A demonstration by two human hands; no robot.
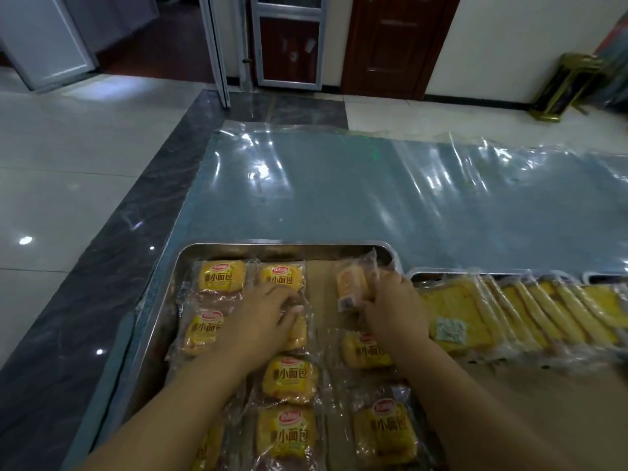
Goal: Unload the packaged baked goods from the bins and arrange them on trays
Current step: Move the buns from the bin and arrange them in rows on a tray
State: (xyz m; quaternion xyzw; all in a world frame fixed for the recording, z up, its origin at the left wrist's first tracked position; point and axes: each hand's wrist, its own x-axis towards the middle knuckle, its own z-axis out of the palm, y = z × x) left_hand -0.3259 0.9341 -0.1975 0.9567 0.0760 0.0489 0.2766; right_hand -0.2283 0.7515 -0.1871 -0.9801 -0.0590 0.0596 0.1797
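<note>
Our right hand [390, 309] grips a bread packet [351, 287], long axis toward 12 o'clock, over the tray [210, 248], at its bare 1 o'clock corner; left hand [265, 314] rests flat.

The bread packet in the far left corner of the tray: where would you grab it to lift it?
Probably from straight above, pinching the bread packet across its far and near edges. It lies flat, label up, with the tray rim close on its left and another packet tight on its right, so those sides leave fingers little room.
</note>
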